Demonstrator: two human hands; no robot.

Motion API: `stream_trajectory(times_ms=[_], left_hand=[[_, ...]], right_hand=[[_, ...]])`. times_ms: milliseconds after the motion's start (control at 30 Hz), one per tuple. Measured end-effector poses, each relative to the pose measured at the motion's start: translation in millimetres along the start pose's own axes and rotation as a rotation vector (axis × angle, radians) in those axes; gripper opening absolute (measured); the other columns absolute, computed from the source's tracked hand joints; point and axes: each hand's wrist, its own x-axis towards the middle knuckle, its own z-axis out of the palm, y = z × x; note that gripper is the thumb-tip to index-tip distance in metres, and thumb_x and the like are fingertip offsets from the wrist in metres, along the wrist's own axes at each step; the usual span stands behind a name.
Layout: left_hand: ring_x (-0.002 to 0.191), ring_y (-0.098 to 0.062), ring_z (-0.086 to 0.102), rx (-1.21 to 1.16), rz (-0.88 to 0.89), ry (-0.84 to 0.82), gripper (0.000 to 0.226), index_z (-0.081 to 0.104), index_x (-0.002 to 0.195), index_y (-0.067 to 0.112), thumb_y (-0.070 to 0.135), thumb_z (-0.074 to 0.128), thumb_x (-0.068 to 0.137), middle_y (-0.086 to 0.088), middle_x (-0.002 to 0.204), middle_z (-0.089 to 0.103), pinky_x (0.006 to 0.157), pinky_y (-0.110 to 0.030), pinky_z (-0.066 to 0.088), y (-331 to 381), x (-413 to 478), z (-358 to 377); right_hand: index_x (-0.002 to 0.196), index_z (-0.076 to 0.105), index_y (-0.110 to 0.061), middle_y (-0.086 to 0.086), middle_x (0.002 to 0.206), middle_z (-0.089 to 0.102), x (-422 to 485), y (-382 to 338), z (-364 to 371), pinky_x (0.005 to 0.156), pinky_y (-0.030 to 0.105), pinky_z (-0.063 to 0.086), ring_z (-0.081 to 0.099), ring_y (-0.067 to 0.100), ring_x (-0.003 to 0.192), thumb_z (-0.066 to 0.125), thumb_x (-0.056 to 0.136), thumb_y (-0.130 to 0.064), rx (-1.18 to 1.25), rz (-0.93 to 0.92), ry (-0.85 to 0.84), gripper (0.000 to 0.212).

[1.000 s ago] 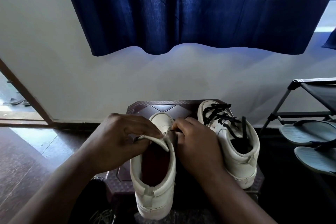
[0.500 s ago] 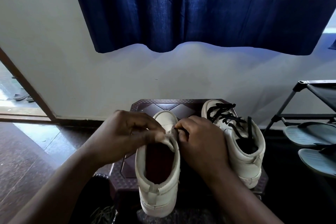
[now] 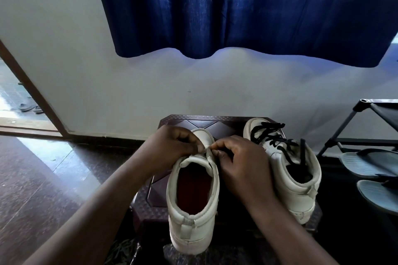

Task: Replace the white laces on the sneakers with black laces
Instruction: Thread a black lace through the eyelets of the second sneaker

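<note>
Two white high-top sneakers stand on a dark brown stool [image 3: 215, 123]. The left sneaker [image 3: 193, 211] shows a red insole and no lace that I can see. My left hand [image 3: 172, 146] pinches the top edge of its left collar flap. My right hand [image 3: 241, 163] grips the right flap beside the tongue, fingers curled; what lies under those fingers is hidden. The right sneaker [image 3: 295, 178] is threaded with black laces [image 3: 273, 137], their ends hanging loose over its opening.
A black shoe rack [image 3: 377, 114] with grey sandals [image 3: 366, 163] stands at the right. A blue curtain [image 3: 237, 6] hangs on the white wall behind. A doorway [image 3: 13, 97] opens at the left. A tangle of laces [image 3: 122, 251] lies on the floor below the stool.
Both hands have shifted slightly up the left sneaker's opening, drawing the two flaps closer together. The view has moved a little closer and to the left.
</note>
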Motion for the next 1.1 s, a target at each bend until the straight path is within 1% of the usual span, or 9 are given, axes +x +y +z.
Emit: stream_trajectory(times_ms=[233,300,367,467,600,733,933,1000,1100], left_hand=[[0.073,-0.012,0.063,0.013,-0.001,-0.001,0.004,0.083,0.082,0.021,0.023,0.084,0.085,-0.010,0.085,0.078,0.078,-0.037,0.054,0,2,1],[0.074,-0.013,0.063,0.018,0.003,-0.003,0.004,0.083,0.082,0.021,0.022,0.083,0.086,-0.009,0.085,0.079,0.078,-0.040,0.055,0,3,2],[0.074,-0.013,0.064,0.026,0.004,-0.006,0.003,0.083,0.082,0.021,0.021,0.083,0.086,-0.008,0.086,0.079,0.083,-0.046,0.059,0,3,1],[0.075,-0.013,0.065,0.012,0.000,-0.019,0.004,0.083,0.082,0.020,0.017,0.083,0.084,-0.008,0.086,0.079,0.085,-0.046,0.058,2,4,1],[0.076,-0.013,0.066,0.018,-0.007,-0.034,0.005,0.083,0.083,0.018,0.013,0.083,0.084,-0.008,0.087,0.079,0.084,-0.043,0.059,1,8,1],[0.071,-0.010,0.064,0.010,-0.012,-0.030,0.006,0.083,0.082,0.016,0.010,0.083,0.083,-0.008,0.083,0.079,0.074,-0.031,0.054,0,11,3],[0.070,-0.011,0.064,0.015,-0.004,-0.046,0.004,0.082,0.081,0.015,0.011,0.084,0.082,-0.011,0.085,0.079,0.070,-0.028,0.053,-2,13,2],[0.068,-0.007,0.063,0.036,0.011,-0.044,0.005,0.082,0.081,0.015,0.011,0.083,0.084,-0.004,0.079,0.078,0.067,-0.023,0.052,-1,13,4],[0.066,-0.002,0.061,0.146,0.055,-0.016,0.016,0.078,0.073,0.023,0.013,0.079,0.086,0.008,0.073,0.074,0.068,-0.024,0.051,2,15,5]], right_hand=[[0.089,0.082,-0.025,-0.013,0.089,0.072,-3,2,1,0.079,0.026,0.052,0.067,0.004,0.085,0.076,0.078,-0.011,0.090,0.038,0.025,0.019],[0.089,0.082,-0.025,-0.014,0.088,0.073,-3,2,1,0.079,0.024,0.052,0.068,0.003,0.085,0.077,0.078,-0.010,0.106,0.040,0.031,0.019],[0.088,0.081,-0.025,-0.016,0.086,0.075,-3,2,0,0.079,0.019,0.052,0.069,0.001,0.083,0.080,0.079,-0.008,0.132,0.062,0.026,0.019],[0.086,0.080,-0.026,-0.019,0.081,0.075,-2,3,1,0.074,0.010,0.047,0.068,-0.003,0.080,0.081,0.081,-0.007,0.159,0.101,0.009,0.019],[0.084,0.080,-0.025,-0.019,0.081,0.075,-2,2,1,0.075,0.012,0.049,0.068,-0.003,0.081,0.081,0.081,-0.005,0.184,0.099,0.003,0.020],[0.084,0.081,-0.025,-0.019,0.081,0.075,-2,1,2,0.075,0.012,0.049,0.069,-0.004,0.081,0.080,0.082,-0.004,0.187,0.095,0.010,0.021],[0.090,0.080,-0.026,-0.022,0.081,0.075,0,0,1,0.071,0.009,0.048,0.069,-0.006,0.078,0.084,0.081,-0.009,0.184,0.089,0.026,0.020],[0.091,0.079,-0.026,-0.022,0.082,0.075,0,-1,1,0.072,0.013,0.051,0.069,-0.005,0.077,0.084,0.080,-0.010,0.182,0.091,0.025,0.020],[0.091,0.079,-0.028,-0.023,0.085,0.075,1,-1,1,0.076,0.017,0.054,0.070,-0.004,0.080,0.083,0.081,-0.010,0.180,0.084,0.014,0.021]])
